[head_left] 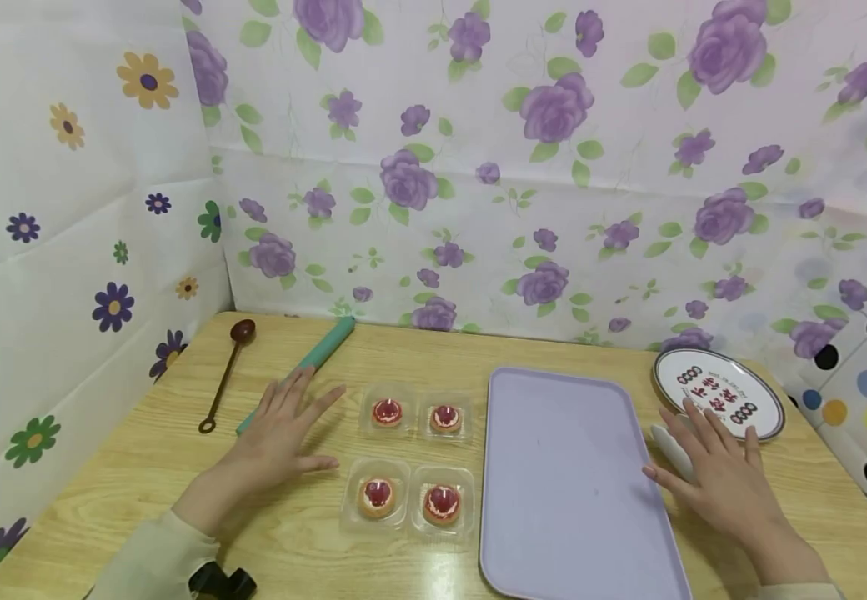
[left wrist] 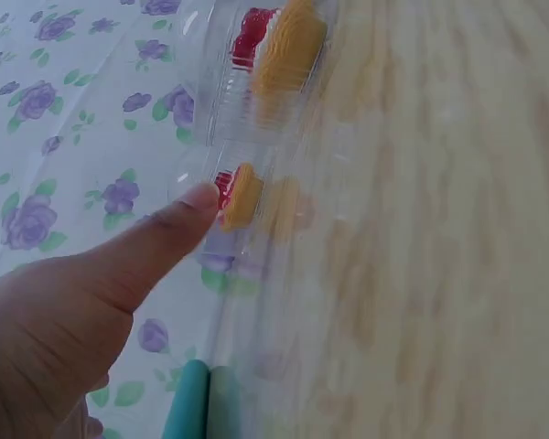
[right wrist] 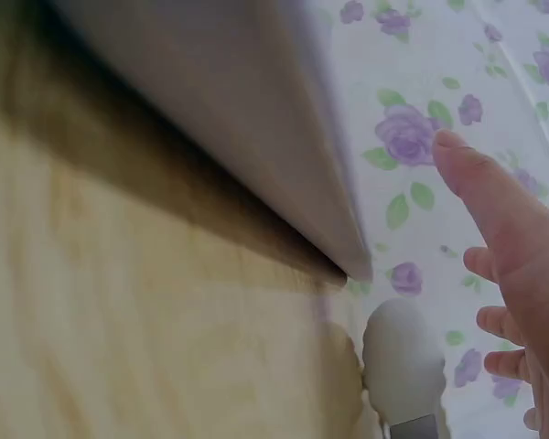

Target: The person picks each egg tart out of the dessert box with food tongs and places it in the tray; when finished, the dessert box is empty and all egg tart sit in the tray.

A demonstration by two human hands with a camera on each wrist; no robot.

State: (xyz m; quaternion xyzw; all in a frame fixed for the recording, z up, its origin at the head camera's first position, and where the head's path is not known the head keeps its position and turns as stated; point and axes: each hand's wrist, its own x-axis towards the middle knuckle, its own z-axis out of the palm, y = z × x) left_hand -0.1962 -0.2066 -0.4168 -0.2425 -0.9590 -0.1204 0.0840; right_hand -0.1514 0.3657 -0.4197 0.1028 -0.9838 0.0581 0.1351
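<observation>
My left hand [head_left: 276,437] has its fingers spread and holds nothing. It is over a long teal rod [head_left: 328,343], hiding the rod's middle. To its right are several small tarts [head_left: 443,504] with red tops, each in a clear plastic box [head_left: 354,521]. In the left wrist view the thumb [left wrist: 156,242] overlaps the nearer tart [left wrist: 244,197]. My right hand [head_left: 722,483], also spread and holding nothing, is right of the lilac tray [head_left: 572,483]. Partly hidden beside its thumb is a white utensil [head_left: 674,450]; the right wrist view shows its scalloped white head [right wrist: 403,357] and some metal, perhaps tongs.
A dark brown ladle [head_left: 243,332] lies at the far left of the wooden table [head_left: 426,350]. An oval white plate [head_left: 666,371] with red lettering and a dark rim is at the back right. Flowered cloth [head_left: 478,225] walls in the back and sides.
</observation>
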